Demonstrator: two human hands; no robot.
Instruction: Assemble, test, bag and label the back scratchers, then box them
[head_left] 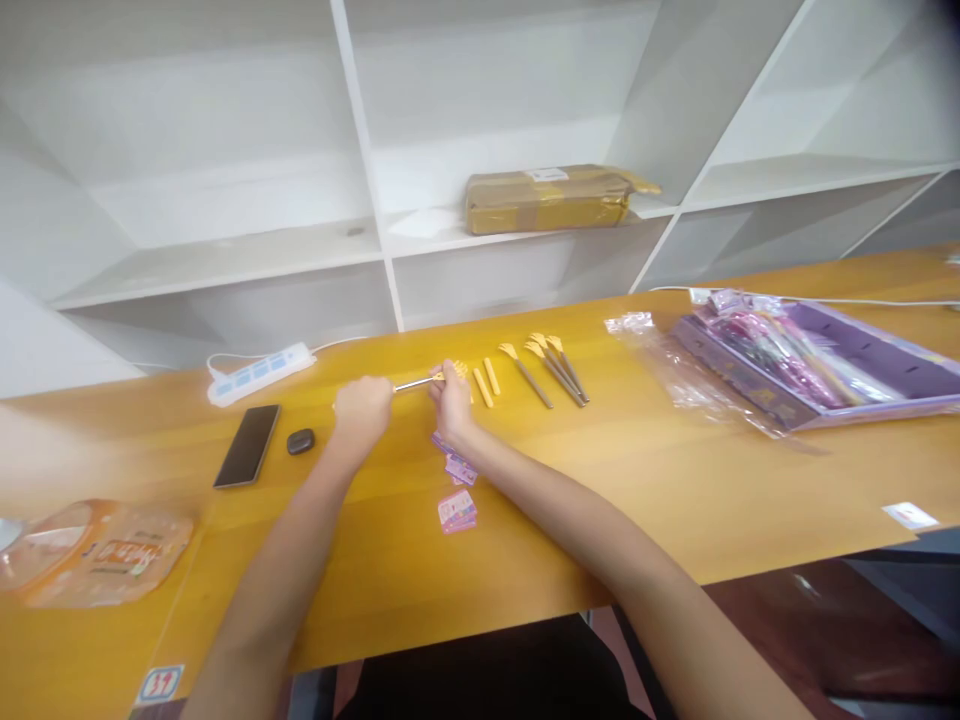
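Note:
A back scratcher with a yellow hand-shaped head and a thin metal rod (415,384) is held level between my two hands. My left hand (364,408) is closed in a fist around its handle end, most of which is hidden. At the other end, my right hand (452,402) pinches the rod just by the yellow head. Two short yellow sticks or tubes (483,388) lie just right of my right hand. Farther right rest several back scratchers (559,370) with yellow heads and dark handles. Small purple and pink cards (457,510) lie below my right hand.
A purple tray (802,418) with wrapped items stands at the right, clear plastic wrap (690,390) beside it. To the left are a power strip (262,373), a phone (247,446), a small black case (301,441) and an orange plastic bag (112,553). A taped box (547,200) sits on the shelf.

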